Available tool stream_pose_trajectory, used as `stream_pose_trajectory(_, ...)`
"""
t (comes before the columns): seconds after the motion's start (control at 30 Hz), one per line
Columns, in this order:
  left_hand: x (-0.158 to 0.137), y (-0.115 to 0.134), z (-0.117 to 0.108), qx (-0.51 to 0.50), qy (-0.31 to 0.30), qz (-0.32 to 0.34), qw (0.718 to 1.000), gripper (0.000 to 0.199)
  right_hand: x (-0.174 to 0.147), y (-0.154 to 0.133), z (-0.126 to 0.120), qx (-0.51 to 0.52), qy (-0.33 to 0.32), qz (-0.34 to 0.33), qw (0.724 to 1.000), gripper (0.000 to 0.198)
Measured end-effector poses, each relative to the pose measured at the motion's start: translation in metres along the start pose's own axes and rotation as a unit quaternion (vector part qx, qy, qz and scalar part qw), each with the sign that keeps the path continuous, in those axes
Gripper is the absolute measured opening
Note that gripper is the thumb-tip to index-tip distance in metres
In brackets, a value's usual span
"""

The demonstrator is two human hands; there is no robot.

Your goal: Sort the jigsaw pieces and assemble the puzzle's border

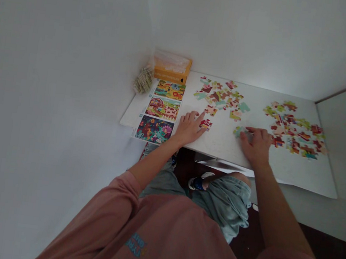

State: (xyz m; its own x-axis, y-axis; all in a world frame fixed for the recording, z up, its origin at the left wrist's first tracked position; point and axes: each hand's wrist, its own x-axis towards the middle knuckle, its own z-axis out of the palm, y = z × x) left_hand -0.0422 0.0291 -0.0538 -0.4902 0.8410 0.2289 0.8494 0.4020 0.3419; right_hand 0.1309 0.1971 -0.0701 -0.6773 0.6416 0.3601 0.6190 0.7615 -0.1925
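Observation:
My left hand lies on the white table with its fingers spread, the fingertips touching or just beside a red barn puzzle piece. Near the table's front edge, my right hand pinches a pale green puzzle piece between thumb and fingers, close to the tabletop. A pink and brown puzzle piece rests just beyond my left fingertips. Behind it is a loose heap of puzzle pieces. A yellow-green puzzle piece sits apart between my hands.
More puzzle pieces are scattered on the right of the table. Three picture cards line the left side. Behind them stand an orange tissue box and a woven ball-like object. White walls enclose the table's left and back.

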Motion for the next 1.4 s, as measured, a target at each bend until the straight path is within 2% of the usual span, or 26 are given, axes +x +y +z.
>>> stream_pose_trajectory(0.17, 0.0064, -0.0043, -0.0024, -0.014, -0.018, 0.001, 1.000, 0.034, 0.0010, -0.0010, 0.0032, -0.015, -0.012, 0.011, 1.000, 0.031)
stream_pose_trajectory(0.57, 0.0074, -0.0082, 0.0018, -0.053, -0.024, -0.005, 0.998, 0.032, 0.0013, -0.0026, -0.0036, -0.023, -0.034, 0.006, 0.999, 0.032)
stream_pose_trajectory(0.83, 0.0104, -0.0079, 0.0025, -0.079, -0.058, 0.007, 0.995, 0.031, 0.0018, -0.0012, -0.0044, -0.019, -0.049, 0.029, 0.998, 0.031)
stream_pose_trajectory(1.27, 0.0088, -0.0085, 0.0026, -0.061, -0.039, 0.005, 0.997, 0.029, 0.0011, 0.0041, 0.0024, -0.015, -0.006, 0.006, 1.000, 0.036)
stream_pose_trajectory(1.4, 0.0089, -0.0092, 0.0029, -0.032, 0.014, -0.024, 0.999, 0.036, 0.0008, 0.0013, -0.0010, -0.016, -0.019, 0.007, 1.000, 0.035)
